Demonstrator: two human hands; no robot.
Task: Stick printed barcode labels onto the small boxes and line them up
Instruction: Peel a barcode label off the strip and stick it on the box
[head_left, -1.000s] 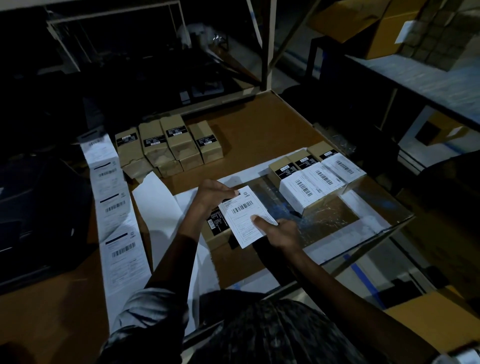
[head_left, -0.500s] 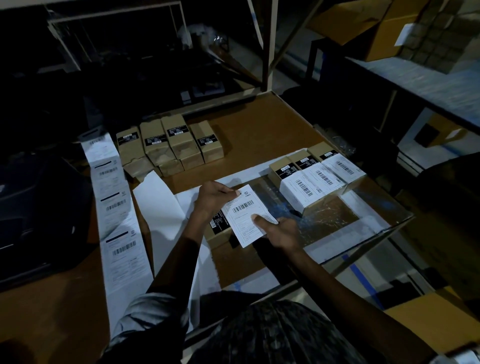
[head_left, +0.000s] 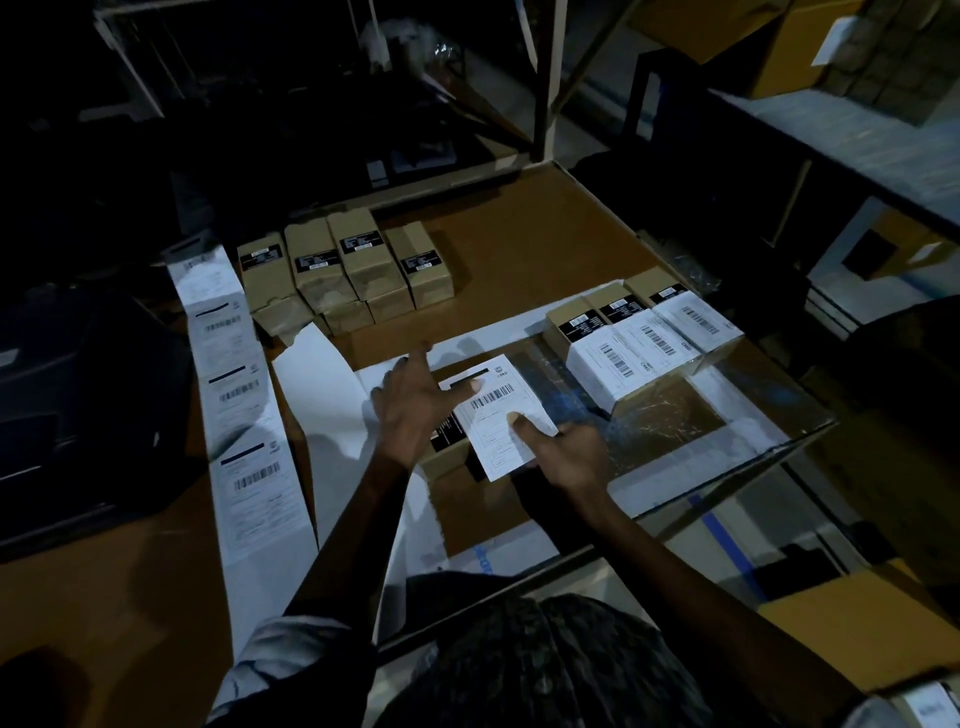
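Under the spread fingers of the left hand (head_left: 415, 402), a label (head_left: 496, 415) is being laid over a box (head_left: 448, 451) near the table's (head_left: 519, 244) front edge. The left fingers are held straight and apart, with the thumb tip pressed on the label's far-left corner. The right hand (head_left: 569, 452) is set at the label's near-right edge, its thumb flat on the paper; whether the other right fingers are curled beneath cannot be told in the dim light.

Only part of the label appears seated. Its near end is seen overhanging the box, so a crooked set is judged the main risk: if the sheet is pressed down before it is squared, the barcode could be left skewed or wrapped over an edge. A crease or trapped bubble could be caused by pressure from two corners at once rather than a sweep across. The box itself is light and could be pushed askew under the thumbs.

Just beyond the right fingertips, three labelled boxes (head_left: 644, 348) are lined up touching side by side. Beyond the left fingertips, bare boxes (head_left: 343, 270) are grouped together. Left of the left hand, a strip (head_left: 239, 395) of printed labels is draped down the table; it could be snagged by a sleeve.
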